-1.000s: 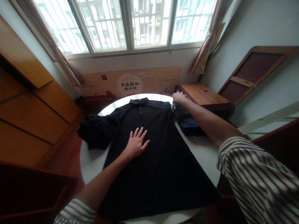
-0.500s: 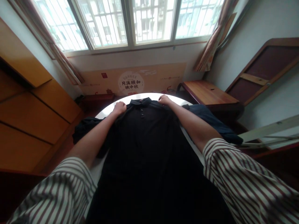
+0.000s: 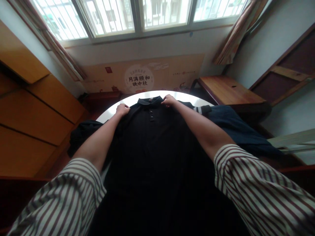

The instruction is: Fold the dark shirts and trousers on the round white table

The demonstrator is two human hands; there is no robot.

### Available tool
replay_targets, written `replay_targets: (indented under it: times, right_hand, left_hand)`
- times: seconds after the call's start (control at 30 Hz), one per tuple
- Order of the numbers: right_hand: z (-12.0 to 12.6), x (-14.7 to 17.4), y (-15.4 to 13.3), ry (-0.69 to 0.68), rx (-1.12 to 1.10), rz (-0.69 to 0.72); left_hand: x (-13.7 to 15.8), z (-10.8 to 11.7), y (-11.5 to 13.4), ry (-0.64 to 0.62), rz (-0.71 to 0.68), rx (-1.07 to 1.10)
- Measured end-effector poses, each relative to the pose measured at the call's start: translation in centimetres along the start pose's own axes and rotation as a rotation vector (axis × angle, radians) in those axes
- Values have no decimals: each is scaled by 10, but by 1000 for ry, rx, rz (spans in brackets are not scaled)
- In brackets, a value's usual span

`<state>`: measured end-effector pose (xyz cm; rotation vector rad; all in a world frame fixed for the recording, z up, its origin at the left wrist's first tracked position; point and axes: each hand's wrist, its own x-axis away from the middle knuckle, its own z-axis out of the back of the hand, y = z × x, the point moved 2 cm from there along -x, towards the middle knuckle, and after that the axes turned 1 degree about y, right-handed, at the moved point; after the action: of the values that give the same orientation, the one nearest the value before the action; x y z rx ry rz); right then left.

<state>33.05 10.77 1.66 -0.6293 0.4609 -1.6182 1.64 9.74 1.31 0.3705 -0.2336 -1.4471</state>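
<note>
A black polo shirt (image 3: 152,147) lies front side up over a round white table (image 3: 133,98), its collar at the far side and its buttoned placket facing me. My left hand (image 3: 122,109) pinches the cloth at the shoulder on the left. Close beside the collar, my right hand (image 3: 169,100) has its fingers closed on the shirt near the other shoulder. A short sleeve with white stripes (image 3: 200,110) spreads out beyond my right forearm. The shirt's lower part is too dark to make out folds.
Dark bunched clothing (image 3: 85,132) sits at the table's left, and dark blue clothing (image 3: 236,127) at the right. A wooden desk (image 3: 228,90) stands behind on the right. Yellow-brown cabinets (image 3: 29,124) line the left; a window (image 3: 137,19) is ahead.
My right hand has shifted inward toward the collar, and my left hand slightly outward. The striped sleeve on the right now shows more. The camera view has tipped down a little.
</note>
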Motion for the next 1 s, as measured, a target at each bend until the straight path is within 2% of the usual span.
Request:
replay_targets:
  times: [0.17,0.3,0.37,0.5,0.6,0.7,0.83,0.93,1.0]
  right_hand:
    - [3,3,0,80,50,30]
    - [7,5,1,211,91,42]
    - [7,5,1,280,122,54]
    - [-1,8,3,305,205,84]
    - [-14,20,12,259,250,123]
    - [-21,36,24,164,358,160]
    - [-6,54,40,89,436,9]
    - [8,64,41,130,485,-138]
    - [10,75,31,195,554,-106]
  left_hand:
    - [-1,5,7,95,-21,38]
    - [-5,9,16,209,-104,55]
    - [-7,6,17,212,-111,29]
    - [-2,-10,13,110,-134,-12]
    - [6,-20,9,25,-186,-22]
    - [13,-24,3,-115,-199,-110]
    - [14,-18,-5,-196,-147,-233]
    - [11,-5,-12,-199,-92,-308]
    - [11,9,-19,-202,-76,-353]
